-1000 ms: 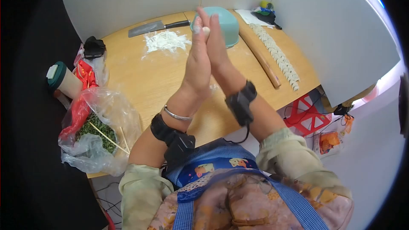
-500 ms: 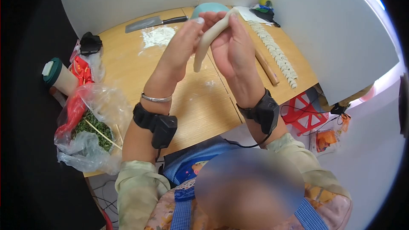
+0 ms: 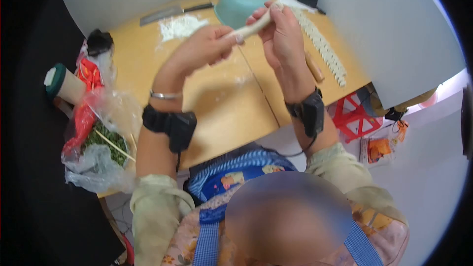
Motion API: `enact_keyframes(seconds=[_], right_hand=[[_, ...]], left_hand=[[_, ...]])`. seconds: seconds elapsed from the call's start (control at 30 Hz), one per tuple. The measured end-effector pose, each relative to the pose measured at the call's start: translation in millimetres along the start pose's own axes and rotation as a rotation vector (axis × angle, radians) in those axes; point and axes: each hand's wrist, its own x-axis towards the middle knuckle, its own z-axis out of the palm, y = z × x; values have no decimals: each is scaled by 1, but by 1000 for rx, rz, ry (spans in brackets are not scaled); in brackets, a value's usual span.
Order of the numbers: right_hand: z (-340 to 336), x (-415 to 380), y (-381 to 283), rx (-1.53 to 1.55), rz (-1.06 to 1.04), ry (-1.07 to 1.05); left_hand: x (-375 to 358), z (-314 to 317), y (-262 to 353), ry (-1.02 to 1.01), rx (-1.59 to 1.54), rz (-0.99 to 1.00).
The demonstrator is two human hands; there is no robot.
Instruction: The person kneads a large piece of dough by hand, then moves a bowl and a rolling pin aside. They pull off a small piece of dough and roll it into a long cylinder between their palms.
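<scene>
Desk (image 3: 217,103): pale wood grain, a dark seam crossing it, faint white dusting near the middle.
Cleaver (image 3: 165,15): flat at the far left, black handle pointing right.
Powder (image 3: 182,27): white patch just in front of the cleaver.
Bowl (image 3: 239,7): pale green, near the handle's end.
Dough pieces (image 3: 322,49): long row down the right side.
Rolling pin (image 3: 314,67): wooden, beside that row, partly hidden.
Plastic bag (image 3: 101,167): near left edge, holding leafy greens (image 3: 106,143).

Green-lidded cup (image 3: 70,87) at left, red stool (image 3: 354,119) and orange packet (image 3: 378,149) at right.
</scene>
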Motion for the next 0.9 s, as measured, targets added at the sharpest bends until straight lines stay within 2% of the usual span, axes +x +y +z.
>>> enact_keyframes(seconds=[0.03, 0.1, 0.13, 0.17, 0.23, 0.3, 0.33, 0.37, 0.4, 0.43, 0.47, 0.53, 0.57, 0.63, 0.67, 0.73, 0.8, 0.83, 0.9], right_hand=[[-12, -6, 8, 0, 34, 24], [-37, -16, 19, -563, 160, -58], [-49, -22, 26, -585, 251, -88], [-60, -26, 33, -573, 252, -83], [-77, -34, 45, -703, 465, -240], [-80, -36, 50, -789, 459, -307], [-77, -35, 48, -1074, 288, -392], [-73, -37, 48, -1351, 102, -472], [-70, -36, 54, -1332, 108, -468], [-63, -33, 62, -1335, -125, -421], [-56, -29, 70, -1330, -359, -366], [-37, -19, 90, -1305, -345, -401], [-31, -17, 98, -1297, -339, -438], [-35, -21, 112, -1327, -303, -443], [-42, -27, 120, -1410, -375, -467], [-50, -38, 116, -1485, -428, -485], [-57, -55, 95, -1567, -375, -726], [-61, -62, 85, -1564, -367, -728], [-68, -77, 68, -1551, -478, -917]], left_hand=[[1, -4, -7, 5, 118, -43], [-1, -12, -18, -1, 288, -48], [-3, -11, -25, -8, 292, -61], [-3, -8, -31, 5, 379, -84], [-8, -2, -52, 7, 473, -114], [-20, 5, -62, -43, 747, -37], [-21, 3, -60, -95, 849, -178], [-23, 4, -58, -106, 859, -193], [-21, 2, -59, 14, 872, -145], [-19, 0, -62, 136, 883, -96], [-10, 1, -65, 129, 895, -107], [13, 11, -90, 480, 949, 75], [16, 18, -98, 472, 965, 71], [22, 29, -109, 591, 1056, -26], [14, 36, -117, 552, 1081, -101], [-3, 46, -107, 497, 1145, -91], [-30, 60, -97, 442, 1185, -91], [-43, 66, -91, 382, 1166, -63], [-67, 78, -81, 321, 1148, -39]])
